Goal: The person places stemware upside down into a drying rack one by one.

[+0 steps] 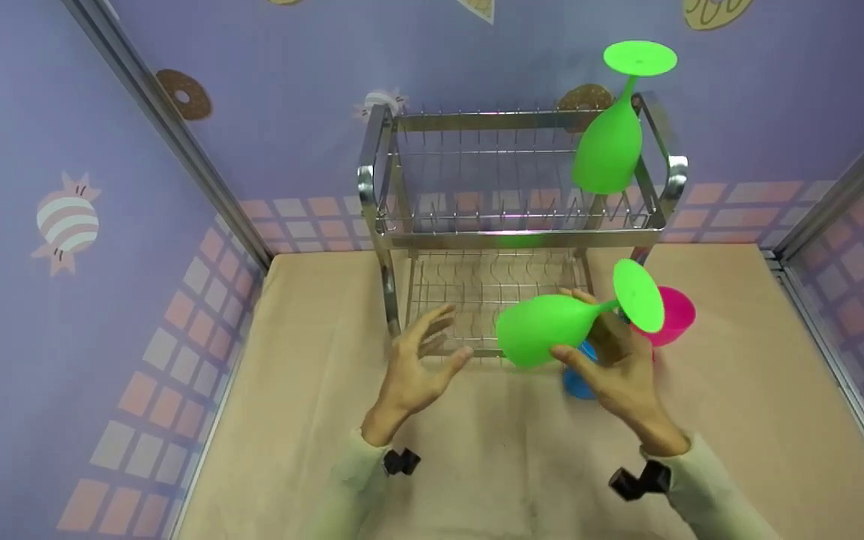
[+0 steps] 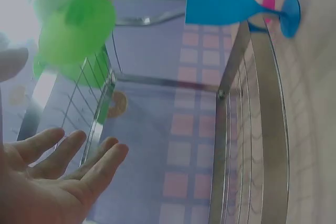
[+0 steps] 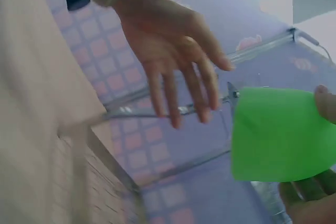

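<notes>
My right hand (image 1: 627,379) grips a green plastic goblet (image 1: 544,330) by its bowl, between thumb and fingers. The goblet lies sideways in the air before the rack, its foot to the right and its rim to the left. To its left, my left hand (image 1: 413,375) is held up with fingers spread, touching nothing. In the right wrist view the held goblet's bowl (image 3: 281,134) points toward that left hand (image 3: 176,51). Another green goblet (image 1: 610,146) sits upside down at the right end of the rack's upper tier.
A two-tier metal dish rack (image 1: 514,240) stands against the patterned wall. Partly hidden by the right hand, a blue goblet (image 1: 579,382) stands upright on the table (image 1: 469,480). A pink goblet (image 1: 678,315) is behind the right hand, beside the rack's right side.
</notes>
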### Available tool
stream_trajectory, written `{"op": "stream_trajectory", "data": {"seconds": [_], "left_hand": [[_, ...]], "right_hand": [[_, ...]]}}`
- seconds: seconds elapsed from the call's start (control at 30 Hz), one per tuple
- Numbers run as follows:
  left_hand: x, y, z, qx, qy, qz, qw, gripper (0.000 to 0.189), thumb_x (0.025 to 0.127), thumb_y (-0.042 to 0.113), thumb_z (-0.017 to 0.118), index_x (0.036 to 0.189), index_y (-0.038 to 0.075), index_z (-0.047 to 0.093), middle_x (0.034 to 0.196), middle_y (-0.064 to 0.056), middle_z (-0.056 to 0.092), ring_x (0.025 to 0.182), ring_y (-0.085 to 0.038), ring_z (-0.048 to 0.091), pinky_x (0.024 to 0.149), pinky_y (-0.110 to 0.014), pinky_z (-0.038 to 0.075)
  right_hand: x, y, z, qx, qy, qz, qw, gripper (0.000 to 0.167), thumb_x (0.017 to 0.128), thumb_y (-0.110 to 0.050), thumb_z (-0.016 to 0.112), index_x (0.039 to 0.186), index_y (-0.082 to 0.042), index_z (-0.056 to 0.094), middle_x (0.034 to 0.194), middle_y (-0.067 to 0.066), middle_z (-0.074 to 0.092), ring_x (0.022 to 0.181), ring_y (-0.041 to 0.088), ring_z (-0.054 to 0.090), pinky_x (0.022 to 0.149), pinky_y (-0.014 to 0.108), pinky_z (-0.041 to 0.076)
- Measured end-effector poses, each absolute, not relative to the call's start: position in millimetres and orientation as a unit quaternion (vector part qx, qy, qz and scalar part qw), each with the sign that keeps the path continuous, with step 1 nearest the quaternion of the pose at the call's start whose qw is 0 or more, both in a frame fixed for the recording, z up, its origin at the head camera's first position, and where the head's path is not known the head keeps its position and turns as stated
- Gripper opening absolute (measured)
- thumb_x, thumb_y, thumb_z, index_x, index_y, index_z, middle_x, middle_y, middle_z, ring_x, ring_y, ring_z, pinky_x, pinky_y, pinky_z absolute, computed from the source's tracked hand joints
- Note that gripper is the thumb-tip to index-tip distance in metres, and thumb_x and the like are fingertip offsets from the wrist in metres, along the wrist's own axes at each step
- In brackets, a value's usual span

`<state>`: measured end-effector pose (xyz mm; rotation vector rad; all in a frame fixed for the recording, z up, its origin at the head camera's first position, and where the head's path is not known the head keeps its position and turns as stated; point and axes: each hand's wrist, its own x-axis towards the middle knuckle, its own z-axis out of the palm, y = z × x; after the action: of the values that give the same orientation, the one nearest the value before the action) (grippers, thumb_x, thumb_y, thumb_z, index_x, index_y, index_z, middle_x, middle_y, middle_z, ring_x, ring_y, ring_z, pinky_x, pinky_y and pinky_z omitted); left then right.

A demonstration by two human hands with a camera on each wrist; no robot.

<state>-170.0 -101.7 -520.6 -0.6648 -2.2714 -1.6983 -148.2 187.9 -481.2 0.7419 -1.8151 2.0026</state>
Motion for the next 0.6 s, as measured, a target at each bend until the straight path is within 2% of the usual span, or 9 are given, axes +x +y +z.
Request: {"op": "stream_trajectory", "data": {"seconds": [0.1,0.2,0.23,0.33,0.47,0.6], "left_hand": [[-177.1,-114.8,-520.0,-0.208,-0.795,-0.551,0.146,0.062,0.096,0.020,0.081,0.149,0.001,0.056,0.148,-0.020,0.062,0.133,-0.040,0.065,0.108,-0.051,0.058],[-186.1,-126.1,-517.2,-0.190,-0.811,-0.524,0.177,0.057,0.095,0.019,0.081,0.145,-0.001,0.059,0.143,-0.023,0.065,0.129,-0.041,0.066,0.107,-0.055,0.058],[-189.2,-129.5,-515.9,-0.184,-0.813,-0.519,0.187,0.056,0.096,0.018,0.081,0.143,-0.002,0.060,0.142,-0.024,0.065,0.128,-0.042,0.067,0.106,-0.057,0.058],[-197.9,-138.9,-513.7,-0.154,-0.820,-0.508,0.212,0.052,0.097,0.017,0.079,0.140,-0.005,0.061,0.136,-0.027,0.068,0.123,-0.044,0.069,0.104,-0.058,0.059],[-207.5,-150.5,-517.3,-0.110,-0.830,-0.500,0.222,0.050,0.096,0.010,0.079,0.140,-0.007,0.062,0.133,-0.028,0.067,0.121,-0.047,0.068,0.102,-0.059,0.060],[-215.4,-159.2,-524.8,-0.079,-0.841,-0.491,0.216,0.053,0.094,0.006,0.078,0.142,-0.007,0.059,0.138,-0.029,0.064,0.124,-0.050,0.065,0.103,-0.062,0.059]], "right_hand": [[-157.6,193.5,-456.6,0.290,-0.672,0.661,0.167,0.073,0.081,0.023,0.079,0.147,0.015,0.048,0.149,0.020,0.062,0.140,0.027,0.061,0.120,0.035,0.049],[-166.4,198.0,-429.9,0.310,-0.703,0.620,0.158,0.080,0.080,0.022,0.081,0.150,0.009,0.046,0.149,0.015,0.063,0.141,0.025,0.059,0.120,0.032,0.048],[-169.4,199.3,-421.1,0.316,-0.711,0.608,0.157,0.081,0.079,0.022,0.081,0.150,0.006,0.046,0.148,0.012,0.063,0.141,0.025,0.059,0.120,0.032,0.048],[-178.0,202.7,-396.0,0.336,-0.731,0.573,0.158,0.079,0.078,0.022,0.082,0.149,0.005,0.052,0.146,0.013,0.064,0.138,0.023,0.060,0.119,0.030,0.049],[-187.4,206.5,-367.8,0.355,-0.759,0.518,0.174,0.076,0.078,0.020,0.083,0.147,0.004,0.055,0.144,0.020,0.064,0.134,0.019,0.063,0.116,0.028,0.051],[-194.9,206.7,-343.4,0.368,-0.785,0.465,0.179,0.078,0.079,0.014,0.086,0.149,0.004,0.053,0.143,0.020,0.066,0.131,0.014,0.065,0.112,0.026,0.054]]}}
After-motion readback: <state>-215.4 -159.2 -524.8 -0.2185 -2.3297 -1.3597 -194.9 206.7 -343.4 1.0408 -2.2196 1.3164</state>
